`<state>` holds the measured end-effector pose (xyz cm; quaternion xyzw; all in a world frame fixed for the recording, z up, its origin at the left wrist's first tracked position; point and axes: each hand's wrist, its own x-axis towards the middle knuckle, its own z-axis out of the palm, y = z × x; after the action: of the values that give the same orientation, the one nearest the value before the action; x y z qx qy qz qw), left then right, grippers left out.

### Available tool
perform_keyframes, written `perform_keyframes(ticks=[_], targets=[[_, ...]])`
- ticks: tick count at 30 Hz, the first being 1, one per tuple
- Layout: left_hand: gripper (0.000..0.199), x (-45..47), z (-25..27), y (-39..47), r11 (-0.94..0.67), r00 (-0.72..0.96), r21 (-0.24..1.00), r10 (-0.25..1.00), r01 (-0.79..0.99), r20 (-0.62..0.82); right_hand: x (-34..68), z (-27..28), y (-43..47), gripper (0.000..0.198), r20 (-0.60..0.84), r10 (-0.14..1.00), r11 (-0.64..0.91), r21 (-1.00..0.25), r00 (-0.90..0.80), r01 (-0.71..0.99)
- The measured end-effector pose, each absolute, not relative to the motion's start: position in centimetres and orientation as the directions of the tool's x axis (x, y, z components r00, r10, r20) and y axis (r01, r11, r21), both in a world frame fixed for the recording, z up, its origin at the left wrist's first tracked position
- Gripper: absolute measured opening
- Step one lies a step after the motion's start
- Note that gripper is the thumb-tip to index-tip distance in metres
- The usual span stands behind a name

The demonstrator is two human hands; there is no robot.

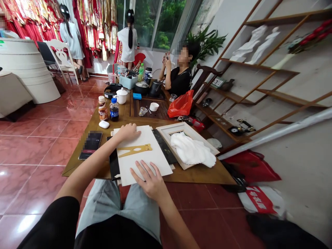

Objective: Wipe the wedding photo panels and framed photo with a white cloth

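A phone (90, 147) lies near a white case (104, 124); a blue-capped bottle (114, 111) stands beyond it. White figurines (252, 42) stand on wooden shelves (290, 18).

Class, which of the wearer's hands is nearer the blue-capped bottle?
The left hand, lying at the paper's far end toward the bottle; the right hand rests farther off, at the near end.

Material finishes, with clock directions read from the white sheet (156, 154): smooth, matt paper or card. The yellow cutout (145, 148) on it: flat, smooth, material uncertain. Table (207, 174): wood, softly glossy. 3 o'clock: cloth (193, 148), matt, rumpled. 1 o'clock: bag (181, 105), crinkled, shiny plastic. 9 o'clock: phone (91, 143), smooth, glassy; farther out, floor (36, 152), polished, reflective tile.
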<state>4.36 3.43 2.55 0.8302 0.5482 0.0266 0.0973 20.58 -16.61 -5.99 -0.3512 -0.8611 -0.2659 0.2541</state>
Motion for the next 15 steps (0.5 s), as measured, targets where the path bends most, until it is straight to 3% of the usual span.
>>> perform_keyframes(ticks=[15], targets=[[0.048,4.2,0.5,2.6,-0.439,0.433,0.130,0.898,0.889,0.078,20.4,-5.5,-17.0,0.043,0.603,0.513,0.635,0.213,-0.611,0.743]])
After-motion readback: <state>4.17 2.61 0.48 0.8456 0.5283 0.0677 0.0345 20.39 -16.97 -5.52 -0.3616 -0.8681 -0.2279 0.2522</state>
